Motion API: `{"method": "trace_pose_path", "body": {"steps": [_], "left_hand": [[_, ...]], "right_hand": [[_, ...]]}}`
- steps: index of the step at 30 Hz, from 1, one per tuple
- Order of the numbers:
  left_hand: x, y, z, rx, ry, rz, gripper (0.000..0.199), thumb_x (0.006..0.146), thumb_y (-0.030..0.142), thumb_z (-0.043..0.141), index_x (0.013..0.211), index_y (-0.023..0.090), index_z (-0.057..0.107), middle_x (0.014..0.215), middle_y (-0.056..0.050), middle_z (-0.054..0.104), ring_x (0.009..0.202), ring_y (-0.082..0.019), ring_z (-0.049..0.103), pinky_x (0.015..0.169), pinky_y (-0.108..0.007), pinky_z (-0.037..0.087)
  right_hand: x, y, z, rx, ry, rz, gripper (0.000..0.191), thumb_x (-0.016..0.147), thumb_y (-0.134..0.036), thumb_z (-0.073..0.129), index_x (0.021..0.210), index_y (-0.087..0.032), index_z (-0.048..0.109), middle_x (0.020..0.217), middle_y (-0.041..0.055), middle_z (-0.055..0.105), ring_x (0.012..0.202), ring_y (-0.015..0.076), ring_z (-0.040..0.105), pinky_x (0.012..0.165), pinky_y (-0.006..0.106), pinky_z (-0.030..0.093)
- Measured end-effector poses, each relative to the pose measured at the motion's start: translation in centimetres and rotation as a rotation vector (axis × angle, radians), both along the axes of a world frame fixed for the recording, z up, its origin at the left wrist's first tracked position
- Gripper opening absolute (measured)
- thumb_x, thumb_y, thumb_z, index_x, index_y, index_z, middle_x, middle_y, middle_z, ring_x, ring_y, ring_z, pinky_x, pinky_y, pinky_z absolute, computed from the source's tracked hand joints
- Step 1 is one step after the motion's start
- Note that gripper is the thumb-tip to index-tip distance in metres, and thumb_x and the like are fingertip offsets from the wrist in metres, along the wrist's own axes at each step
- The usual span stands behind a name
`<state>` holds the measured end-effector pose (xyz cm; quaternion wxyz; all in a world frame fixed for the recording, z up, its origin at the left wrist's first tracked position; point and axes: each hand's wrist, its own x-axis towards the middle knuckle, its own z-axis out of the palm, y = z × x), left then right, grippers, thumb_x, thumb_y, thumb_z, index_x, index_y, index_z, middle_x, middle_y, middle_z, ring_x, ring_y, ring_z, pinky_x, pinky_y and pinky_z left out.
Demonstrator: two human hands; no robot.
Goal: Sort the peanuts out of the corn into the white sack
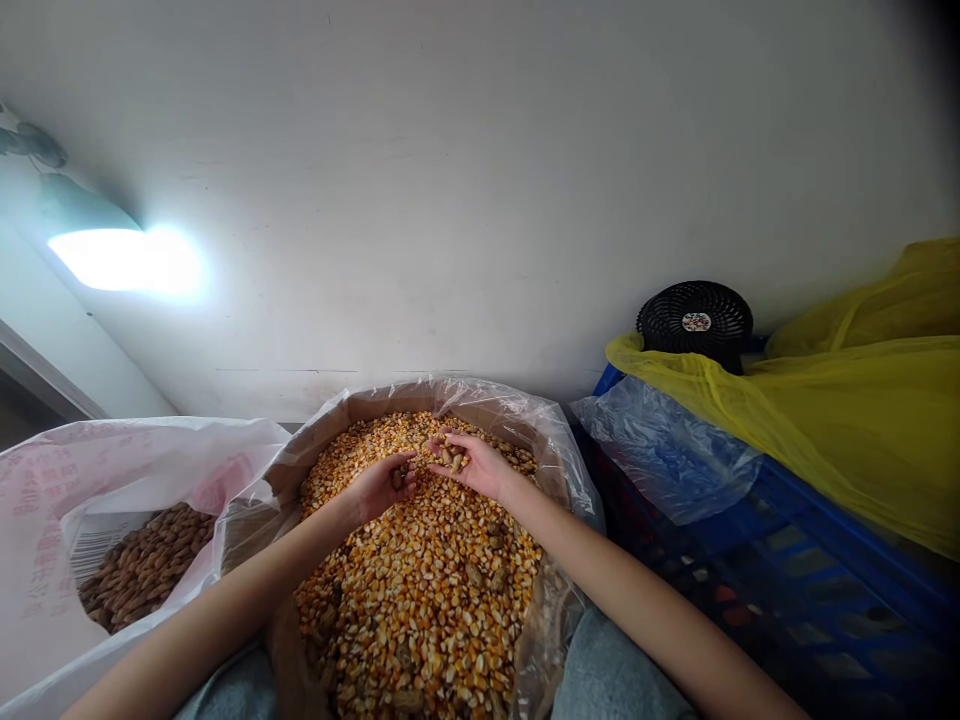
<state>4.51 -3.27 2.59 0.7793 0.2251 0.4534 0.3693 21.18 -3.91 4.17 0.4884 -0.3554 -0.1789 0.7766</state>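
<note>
A brown paper sack (315, 470) lined with transparent plastic stands between my knees, full of dried yellow corn kernels (420, 590). Darker peanuts in their shells (474, 574) lie scattered among the kernels. Both hands are cupped together just above the corn. My left hand (380, 487) holds at least one small brown piece, likely a peanut, at its fingertips. My right hand (471, 466) cradles several peanuts (452, 459) in its fingers. To the left, a white printed plastic bag (142, 450) holds a heap of brown shelled nuts (142, 567).
A blue plastic crate (810, 590) sits to the right, with a transparent plastic bag (664, 450) and a yellow plastic sheet (847, 400) on it. A black fan (694, 322) stands behind them against the white wall (420, 180). My grey trousers (611, 670) show below.
</note>
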Motion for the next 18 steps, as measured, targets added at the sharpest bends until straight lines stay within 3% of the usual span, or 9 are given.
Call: {"method": "trace_pose_path", "body": {"steps": [7,18], "left_hand": [[-0.06,0.10,0.02,-0.001,0.019,-0.014,0.006,0.073,0.013,0.052,0.078,0.012,0.057,0.051,0.001,0.054,0.047,-0.007,0.053,0.048,-0.019,0.045],[-0.40,0.30,-0.63,0.014,0.048,-0.070,0.010,0.070,0.015,0.055,0.081,0.014,0.056,0.052,0.003,0.050,0.043,-0.006,0.046,0.042,-0.018,0.039]], "right_hand": [[0.04,-0.06,0.39,-0.033,-0.001,0.059,0.013,0.079,-0.023,0.043,0.080,-0.015,0.053,0.068,0.0036,0.059,0.061,0.0127,0.058,0.060,0.030,0.048],[0.16,0.31,-0.24,0.025,-0.022,0.048,0.016,0.075,-0.026,0.045,0.085,-0.017,0.053,0.069,0.0013,0.056,0.057,0.0118,0.053,0.050,0.025,0.042]]}}
